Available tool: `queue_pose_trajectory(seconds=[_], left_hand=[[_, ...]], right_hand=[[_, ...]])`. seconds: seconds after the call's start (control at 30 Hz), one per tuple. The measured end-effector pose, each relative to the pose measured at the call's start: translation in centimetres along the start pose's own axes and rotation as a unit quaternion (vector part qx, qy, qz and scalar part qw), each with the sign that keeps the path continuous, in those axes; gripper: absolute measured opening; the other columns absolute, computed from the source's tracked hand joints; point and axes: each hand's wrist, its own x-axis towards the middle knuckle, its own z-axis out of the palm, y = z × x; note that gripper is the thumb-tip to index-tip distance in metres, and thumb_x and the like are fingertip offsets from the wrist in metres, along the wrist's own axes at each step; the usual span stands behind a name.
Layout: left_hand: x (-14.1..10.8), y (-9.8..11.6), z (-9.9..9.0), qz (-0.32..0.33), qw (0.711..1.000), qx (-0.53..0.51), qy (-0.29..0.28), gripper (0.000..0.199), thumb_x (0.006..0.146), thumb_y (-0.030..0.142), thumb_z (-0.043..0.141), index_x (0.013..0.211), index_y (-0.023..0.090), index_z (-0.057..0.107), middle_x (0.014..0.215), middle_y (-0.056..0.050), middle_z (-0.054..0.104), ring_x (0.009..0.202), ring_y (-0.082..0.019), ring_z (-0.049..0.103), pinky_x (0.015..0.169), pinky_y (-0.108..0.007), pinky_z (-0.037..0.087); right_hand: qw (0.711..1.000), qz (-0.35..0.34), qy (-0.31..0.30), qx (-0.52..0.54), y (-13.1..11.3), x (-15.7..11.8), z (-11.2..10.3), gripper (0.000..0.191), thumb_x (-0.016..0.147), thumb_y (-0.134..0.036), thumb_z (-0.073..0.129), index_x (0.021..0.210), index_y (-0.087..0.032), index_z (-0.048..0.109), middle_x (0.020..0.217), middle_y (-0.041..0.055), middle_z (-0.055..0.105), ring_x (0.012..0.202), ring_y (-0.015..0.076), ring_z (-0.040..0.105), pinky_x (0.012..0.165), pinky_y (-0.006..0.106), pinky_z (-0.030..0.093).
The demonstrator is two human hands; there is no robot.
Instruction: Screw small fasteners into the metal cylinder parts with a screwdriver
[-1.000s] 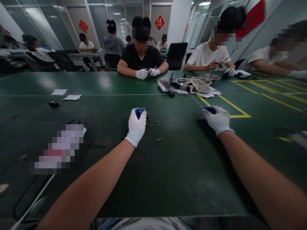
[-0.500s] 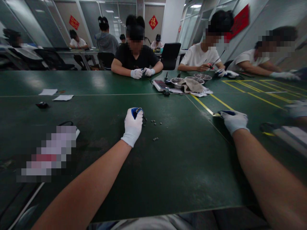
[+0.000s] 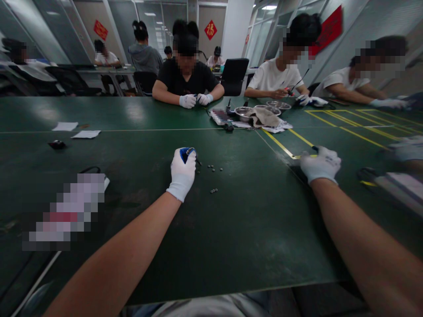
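Observation:
My left hand [image 3: 183, 169], in a white glove with a blue palm, is closed around a small dark object with a shiny rounded metal part [image 3: 190, 151]. Its dark thin end sticks out to the right of the fingers. Just beyond it lie several tiny metal rings [image 3: 213, 170], perhaps nuts, and a closer cluster of them [image 3: 214, 190] sits nearer me. Far to the right, my right hand [image 3: 320, 165], gloved alike, rests at the corner of the yellow tape [image 3: 279, 144] with fingers curled. Something dark shows at its fingertips; what it is, I cannot make out.
Metal bowls [image 3: 243, 115] and a grey cloth [image 3: 263, 118] stand across the green table [image 3: 251, 237]. On the left lie a blurred-out box [image 3: 69, 207], white papers [image 3: 86, 134] and a small black object [image 3: 57, 144]. At right is a co-worker's gloved hand [image 3: 410, 149].
My right hand has turned and curled its fingers, with its back now facing up, staying near the tape corner. My left hand keeps its hold in about the same place.

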Motion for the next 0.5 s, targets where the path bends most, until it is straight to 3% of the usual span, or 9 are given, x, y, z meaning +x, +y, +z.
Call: queue_pose_trajectory(seconds=[0.03, 0.1, 0.17, 0.23, 0.33, 0.5], left_hand=[[0.0, 0.0, 0.0, 0.0, 1.0, -0.001, 0.004, 0.013, 0.093, 0.031, 0.07, 0.097, 0.02, 0.063, 0.088, -0.004, 0.072, 0.082, -0.02, 0.069, 0.084, -0.033, 0.055], [0.1, -0.1, 0.1, -0.001, 1.0, -0.003, 0.012, 0.013, 0.093, 0.03, 0.07, 0.097, 0.02, 0.063, 0.089, -0.004, 0.072, 0.084, -0.02, 0.069, 0.085, -0.033, 0.054], [0.2, -0.1, 0.2, -0.004, 1.0, -0.003, 0.017, 0.013, 0.093, 0.03, 0.07, 0.097, 0.02, 0.063, 0.091, -0.005, 0.073, 0.086, -0.02, 0.069, 0.087, -0.034, 0.054], [0.2, -0.1, 0.1, -0.005, 1.0, 0.001, 0.017, 0.013, 0.093, 0.03, 0.07, 0.098, 0.02, 0.063, 0.092, -0.005, 0.073, 0.087, -0.02, 0.069, 0.088, -0.034, 0.054], [0.1, 0.0, 0.1, 0.001, 1.0, 0.003, 0.013, 0.013, 0.093, 0.031, 0.07, 0.098, 0.02, 0.063, 0.093, -0.005, 0.073, 0.088, -0.02, 0.07, 0.089, -0.035, 0.054], [0.1, 0.0, 0.2, 0.001, 1.0, 0.001, 0.012, 0.013, 0.093, 0.03, 0.07, 0.098, 0.02, 0.063, 0.094, -0.005, 0.073, 0.089, -0.021, 0.07, 0.09, -0.035, 0.054]], right_hand=[[1.0, 0.002, 0.002, 0.016, -1.4, -0.9, -0.4, 0.052, 0.095, -0.035, 0.053, 0.133, -0.003, 0.07, 0.121, 0.0343, 0.068, 0.114, 0.0441, 0.064, 0.089, 0.055, 0.05], [0.986, -0.13, -0.028, 0.096, -4.9, -3.7, -1.0, 0.052, 0.095, -0.037, 0.052, 0.138, -0.013, 0.067, 0.133, 0.0241, 0.068, 0.13, 0.0418, 0.059, 0.105, 0.058, 0.048], [0.937, -0.292, -0.09, 0.169, -8.7, -7.2, -1.6, 0.056, 0.097, -0.043, 0.051, 0.144, -0.015, 0.063, 0.147, 0.0214, 0.062, 0.139, 0.0395, 0.055, 0.114, 0.059, 0.045], [0.89, -0.381, -0.144, 0.207, -12.0, -10.8, -2.1, 0.062, 0.101, -0.049, 0.048, 0.154, -0.02, 0.053, 0.158, 0.0181, 0.054, 0.147, 0.037, 0.05, 0.12, 0.059, 0.042], [0.842, -0.442, -0.211, 0.225, -15.1, -14.7, -3.0, 0.067, 0.104, -0.052, 0.043, 0.164, -0.021, 0.04, 0.168, 0.0158, 0.042, 0.157, 0.0345, 0.039, 0.126, 0.058, 0.037], [0.82, -0.473, -0.268, 0.178, -16.2, -15.9, -4.2, 0.072, 0.107, -0.056, 0.034, 0.162, -0.011, 0.043, 0.168, 0.0211, 0.041, 0.158, 0.0361, 0.037, 0.13, 0.056, 0.033]])
